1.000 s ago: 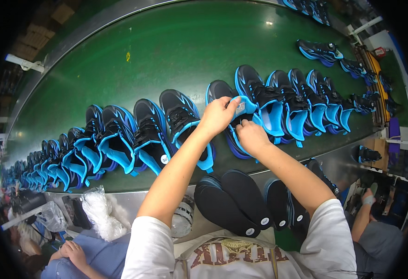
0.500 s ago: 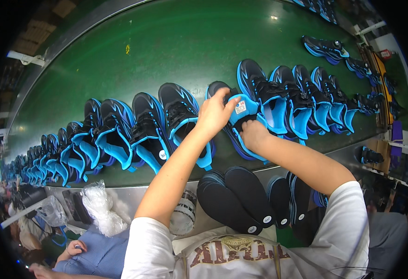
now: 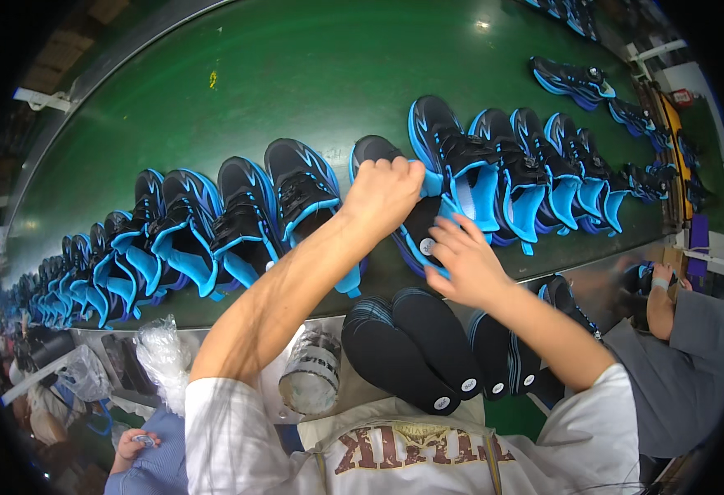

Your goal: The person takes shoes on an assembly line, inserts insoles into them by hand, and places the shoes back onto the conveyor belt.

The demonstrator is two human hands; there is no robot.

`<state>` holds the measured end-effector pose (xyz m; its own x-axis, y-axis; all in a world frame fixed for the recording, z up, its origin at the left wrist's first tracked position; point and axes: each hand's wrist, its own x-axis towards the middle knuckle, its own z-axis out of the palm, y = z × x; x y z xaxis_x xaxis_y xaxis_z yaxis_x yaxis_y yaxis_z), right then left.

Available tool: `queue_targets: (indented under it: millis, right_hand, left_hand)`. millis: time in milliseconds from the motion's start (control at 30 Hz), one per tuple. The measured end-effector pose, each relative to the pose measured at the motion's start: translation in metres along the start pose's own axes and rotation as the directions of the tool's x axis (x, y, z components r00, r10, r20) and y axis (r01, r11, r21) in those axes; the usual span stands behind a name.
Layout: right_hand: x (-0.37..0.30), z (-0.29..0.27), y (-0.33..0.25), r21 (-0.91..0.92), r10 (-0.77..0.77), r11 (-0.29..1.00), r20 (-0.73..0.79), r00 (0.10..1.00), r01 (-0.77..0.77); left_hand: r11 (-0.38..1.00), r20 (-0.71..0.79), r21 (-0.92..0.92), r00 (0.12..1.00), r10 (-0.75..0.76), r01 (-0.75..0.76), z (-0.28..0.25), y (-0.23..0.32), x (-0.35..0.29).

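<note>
A black and blue sports shoe lies in front of me on the green surface, toe pointing away. My left hand is closed over its tongue, fingers curled and knuckles up. Beside the shoe's opening, my right hand has its fingers apart, close to the blue heel collar; whether they touch it I cannot tell. Inside the shoe shows a dark insole with a round white sticker. Nearer me lies a pile of black insoles, with more insoles to its right.
Rows of similar shoes flank this one: left shoes and right shoes. A cylindrical container and crumpled clear plastic are along the near edge. Another person's hand is at right; a different person's hand is at lower left.
My right hand has come out of the shoe and its fingers have spread. My left fingers have closed over the tongue, hiding its label. Another person's arm has appeared at right.
</note>
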<state>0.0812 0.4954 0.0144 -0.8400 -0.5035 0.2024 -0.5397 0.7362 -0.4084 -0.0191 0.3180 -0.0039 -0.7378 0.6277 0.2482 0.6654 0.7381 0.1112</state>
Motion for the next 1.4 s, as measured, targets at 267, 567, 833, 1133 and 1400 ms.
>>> queue_targets:
  millis: [267,567,833,1133,1400]
  right_hand:
    - [-0.061,0.023,-0.040,0.476,0.514,0.772,-0.078,0.854,-0.421]
    - [-0.030,0.013,-0.035,0.495,0.577,0.726,-0.062,0.814,-0.477]
    - [-0.159,-0.016,-0.086,-0.002,0.498,0.863,0.167,0.851,-0.505]
    - [-0.176,-0.020,-0.081,0.000,0.482,0.876,0.053,0.875,-0.482]
    - [-0.097,-0.140,-0.011,0.341,0.574,0.769,0.004,0.819,-0.541]
  left_hand:
    - [0.960,-0.044,0.264,0.992,0.115,-0.099,-0.014,0.013,-0.020]
    - [0.991,0.247,-0.134,0.969,0.011,0.023,-0.025,-0.019,0.015]
    - [-0.356,0.292,-0.931,0.741,-0.605,0.076,-0.084,-0.015,-0.003]
    - [0.804,-0.068,-0.526,0.928,-0.365,0.278,-0.054,0.051,0.059]
    - [0.913,0.253,-0.341,0.957,-0.141,0.224,-0.014,0.026,0.097]
